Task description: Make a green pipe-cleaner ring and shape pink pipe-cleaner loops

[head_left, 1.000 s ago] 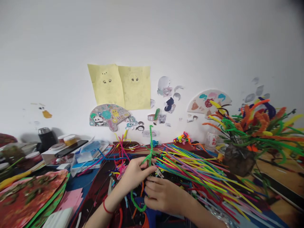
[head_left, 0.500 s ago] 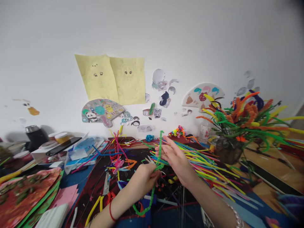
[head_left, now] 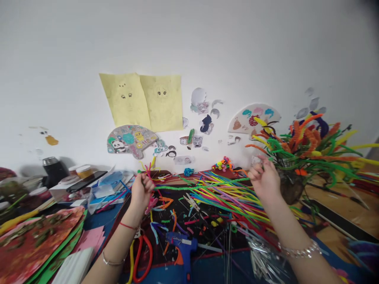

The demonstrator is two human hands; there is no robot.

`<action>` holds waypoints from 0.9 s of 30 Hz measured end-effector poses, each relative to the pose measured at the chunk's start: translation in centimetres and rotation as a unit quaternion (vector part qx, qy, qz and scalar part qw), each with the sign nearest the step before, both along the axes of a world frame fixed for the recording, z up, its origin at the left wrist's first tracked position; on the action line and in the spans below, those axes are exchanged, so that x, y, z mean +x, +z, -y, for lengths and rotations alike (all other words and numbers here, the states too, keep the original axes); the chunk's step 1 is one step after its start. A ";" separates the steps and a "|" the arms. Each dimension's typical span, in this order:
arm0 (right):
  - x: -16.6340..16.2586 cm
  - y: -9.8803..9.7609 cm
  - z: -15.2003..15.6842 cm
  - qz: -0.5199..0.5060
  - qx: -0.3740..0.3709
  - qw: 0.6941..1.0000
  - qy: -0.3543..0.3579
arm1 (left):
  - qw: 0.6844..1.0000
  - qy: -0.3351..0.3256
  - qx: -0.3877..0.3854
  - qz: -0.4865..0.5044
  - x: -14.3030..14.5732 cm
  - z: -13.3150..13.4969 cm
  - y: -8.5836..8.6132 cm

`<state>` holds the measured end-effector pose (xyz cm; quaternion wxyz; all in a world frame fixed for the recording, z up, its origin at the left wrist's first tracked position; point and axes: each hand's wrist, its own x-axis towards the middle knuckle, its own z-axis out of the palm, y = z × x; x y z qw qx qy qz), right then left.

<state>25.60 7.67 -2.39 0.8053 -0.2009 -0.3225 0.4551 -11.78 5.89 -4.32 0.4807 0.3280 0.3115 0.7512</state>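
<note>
A long green pipe cleaner [head_left: 177, 188] is stretched nearly level across the middle of the view. My left hand [head_left: 142, 191] is closed round its left end, and a short green tip pokes out above the fingers. At the other end my right hand [head_left: 265, 176] pinches it, with the fingers curled in. Behind and below the taut stem lies a spread pile of colourful pipe cleaners [head_left: 231, 197]. A blue hot glue gun [head_left: 184, 248] rests on the table below, beside red-handled scissors [head_left: 142, 258] near my left forearm. Pliers [head_left: 192, 203] lie under the stem.
At the right stands a dark pot [head_left: 291, 185] full of orange, yellow and green pipe-cleaner stems. A clear plastic bag [head_left: 266, 260] lies by my right forearm. Leftward are a black flask [head_left: 55, 170], a phone [head_left: 86, 181] and a red painted sheet [head_left: 44, 236].
My hands have moved far apart, left hand to the left and right hand to the right. The green pipe cleaner, bent and looped before, is now pulled out straight between them.
</note>
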 end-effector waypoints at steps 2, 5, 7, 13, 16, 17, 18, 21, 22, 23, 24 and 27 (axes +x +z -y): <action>0.6 -0.7 -0.8 -0.024 -0.007 1.000 0.009 | 0.998 0.025 0.006 0.060 -1.2 -0.8 -0.5; 0.5 -1.8 -1.9 -0.066 -0.014 0.998 0.004 | 0.990 0.050 0.009 0.129 -2.0 -1.6 -1.0; 0.4 -2.3 -2.5 -0.090 -0.017 0.996 -0.010 | 0.985 0.063 0.011 0.162 -2.2 -1.8 -1.0; 0.6 -2.9 -3.3 -0.120 -0.024 0.990 -0.070 | 0.976 0.086 0.015 0.202 -2.2 -1.5 -0.2; 0.8 -3.3 -3.5 -0.120 -0.032 0.988 -0.093 | 0.975 0.106 0.014 0.197 -2.4 -1.4 0.0; 0.8 -3.5 -3.6 -0.120 -0.037 0.987 -0.101 | 0.974 0.115 0.014 0.193 -2.5 -1.4 0.0; 0.8 -3.7 -3.7 -0.119 -0.042 0.986 -0.108 | 0.974 0.124 0.016 0.188 -2.6 -1.4 0.0; 0.6 -4.4 -4.0 -0.113 -0.054 0.984 -0.124 | 0.974 0.148 0.031 0.169 -2.8 -1.2 0.2; 0.5 -4.5 -4.0 -0.110 -0.055 0.984 -0.128 | 0.974 0.155 0.040 0.160 -2.9 -1.1 0.3; 0.4 -4.5 -4.0 -0.106 -0.055 0.984 -0.132 | 0.974 0.161 0.050 0.148 -2.8 -0.9 0.6; 0.2 -4.4 -4.0 -0.101 -0.053 0.984 -0.136 | 0.974 0.168 0.062 0.135 -2.8 -0.6 0.9; -0.3 -3.6 -3.4 -0.081 -0.033 0.985 -0.150 | 0.970 0.197 0.107 0.089 -2.4 0.4 1.9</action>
